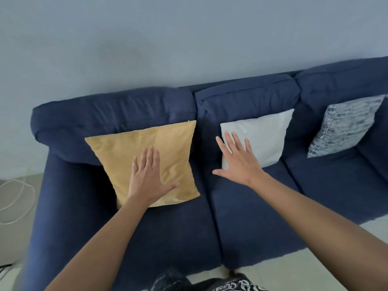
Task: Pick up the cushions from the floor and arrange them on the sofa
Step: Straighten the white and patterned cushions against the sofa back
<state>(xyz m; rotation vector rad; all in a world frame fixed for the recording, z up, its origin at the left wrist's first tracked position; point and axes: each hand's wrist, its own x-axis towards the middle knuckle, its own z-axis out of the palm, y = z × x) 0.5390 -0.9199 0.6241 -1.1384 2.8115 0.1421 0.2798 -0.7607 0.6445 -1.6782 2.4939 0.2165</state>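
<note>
Three cushions lean upright against the backrest of a dark blue sofa [241, 217]. A mustard yellow cushion [168, 148] stands on the left seat. My left hand [147, 177] lies flat on its lower front, fingers spread. A plain white cushion [264, 135] stands on the middle seat. My right hand [237, 158] is spread over its lower left corner, fingers apart, gripping nothing. A grey and white patterned cushion [344, 124] leans on the right seat, away from both hands.
A pale wall rises behind the sofa. A white cable [16, 198] lies looped on the light floor left of the sofa's armrest [52, 206]. Dark patterned fabric [210, 284] shows at the bottom edge, by the sofa front.
</note>
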